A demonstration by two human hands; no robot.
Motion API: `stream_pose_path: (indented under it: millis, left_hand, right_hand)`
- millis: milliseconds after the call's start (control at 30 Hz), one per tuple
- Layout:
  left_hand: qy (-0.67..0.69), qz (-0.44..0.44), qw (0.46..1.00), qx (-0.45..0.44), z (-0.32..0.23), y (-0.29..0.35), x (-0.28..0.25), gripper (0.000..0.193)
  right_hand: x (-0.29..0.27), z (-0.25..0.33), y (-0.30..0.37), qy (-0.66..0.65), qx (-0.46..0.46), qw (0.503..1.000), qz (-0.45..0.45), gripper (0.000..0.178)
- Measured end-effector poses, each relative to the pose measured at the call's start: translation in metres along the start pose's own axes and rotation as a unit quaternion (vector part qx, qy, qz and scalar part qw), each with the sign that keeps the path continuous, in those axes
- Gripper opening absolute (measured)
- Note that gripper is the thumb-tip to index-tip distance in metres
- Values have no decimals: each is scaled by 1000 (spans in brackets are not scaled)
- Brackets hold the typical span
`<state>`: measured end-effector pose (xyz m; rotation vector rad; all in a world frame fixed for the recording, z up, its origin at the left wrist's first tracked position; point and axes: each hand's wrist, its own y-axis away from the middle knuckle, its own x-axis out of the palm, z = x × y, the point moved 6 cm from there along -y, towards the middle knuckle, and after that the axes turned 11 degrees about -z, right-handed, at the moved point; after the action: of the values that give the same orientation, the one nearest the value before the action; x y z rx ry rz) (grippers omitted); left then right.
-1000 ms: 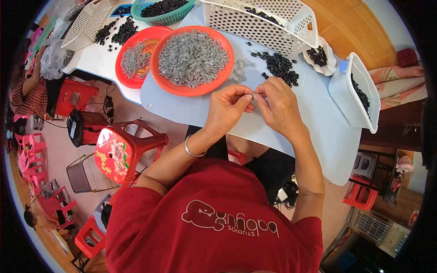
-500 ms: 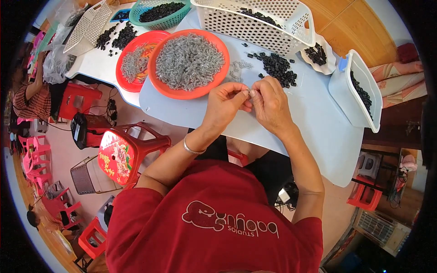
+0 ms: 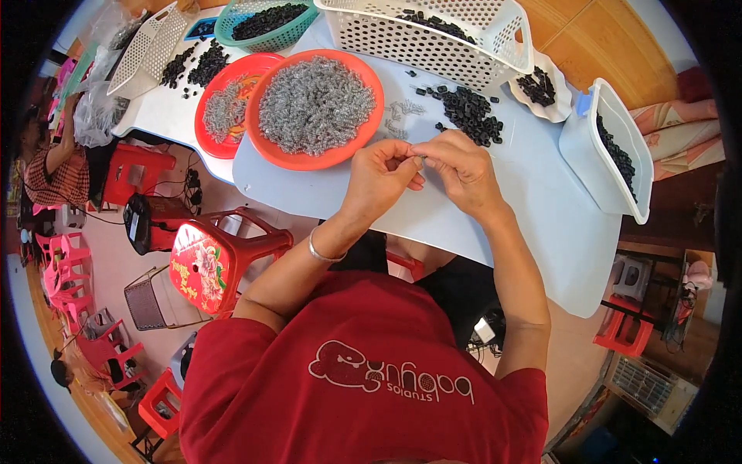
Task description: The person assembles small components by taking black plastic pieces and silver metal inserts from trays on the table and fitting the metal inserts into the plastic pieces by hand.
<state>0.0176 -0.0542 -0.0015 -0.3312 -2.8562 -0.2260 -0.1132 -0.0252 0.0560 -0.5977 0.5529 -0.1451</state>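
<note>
Over the near edge of the light blue table (image 3: 541,224), my two hands meet fingertip to fingertip. My left hand (image 3: 379,174) is closed, thumb and fingers pinched on something too small to make out. My right hand (image 3: 466,174) is also closed, its thumb and forefinger pressed against the left fingertips. Just beyond my left hand stands an orange-red bowl (image 3: 369,139) heaped with small clear and grey plastic pieces (image 3: 317,104). A few similar pieces (image 3: 400,116) lie loose beside it. Beyond my right hand is a pile of small black parts (image 3: 468,114).
Behind are a white perforated basket (image 3: 425,58), a green basket (image 3: 282,37) and a red plate (image 3: 207,139). A scalloped dish (image 3: 560,112) and a pale blue bin (image 3: 580,155) with black parts stand right. A red stool (image 3: 205,267) is at left; another person (image 3: 58,166) sits beyond.
My right hand has turned slightly, its fingers now stretched more toward the left fingertips. My left hand stays nearly in place, still pinching. The whole view has shifted a little.
</note>
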Motion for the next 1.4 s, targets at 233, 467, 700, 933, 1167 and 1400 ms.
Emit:
stream_pose_path:
  millis: [233,467,700,933,1167,1400]
  left_hand:
    - [-11,11,1000,26,5,1,1,7]
    - [-139,-49,979,140,9,4,3,7]
    - [-244,-67,929,271,-10,14,10,11]
    - [-85,-1,992,97,1,8,5,7]
    - [35,-20,999,-6,2,-1,-1,6]
    - [-279,-85,932,214,-9,-1,3,11]
  right_hand:
    - [-3,3,1,-3,38,998,42,11]
    - [1,10,9,86,-36,996,-17,8]
    - [0,-26,21,-7,224,974,21,10]
    - [-5,-33,26,-164,491,852,80,12]
    - [-1,-36,28,-234,450,862,1,14]
    - [-7,-41,27,-290,478,828,-43,12]
